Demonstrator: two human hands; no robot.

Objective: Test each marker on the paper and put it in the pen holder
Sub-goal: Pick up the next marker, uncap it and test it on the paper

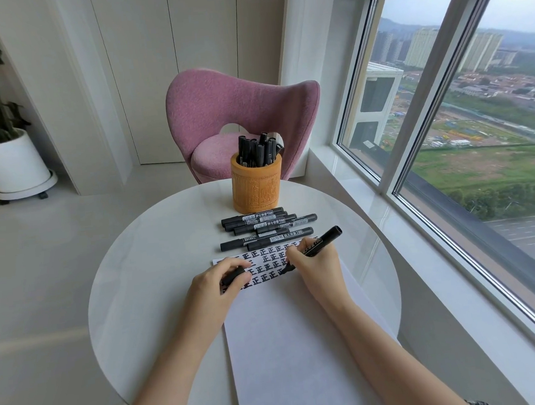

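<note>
My right hand (313,262) grips a black marker (324,238) with its tip down on the white paper (293,341), among rows of black written characters at the sheet's far end. My left hand (220,278) rests on the paper and holds a small black marker cap (233,275). Several capped black markers (268,229) lie in a loose pile between the paper and the carved orange pen holder (257,187), which stands at the table's far side with several markers upright in it.
The round white table (145,272) carries everything. A pink chair (239,116) stands behind it. A large window (461,112) and its sill run along the right. A potted plant (9,155) on a wheeled base stands on the floor at the far left.
</note>
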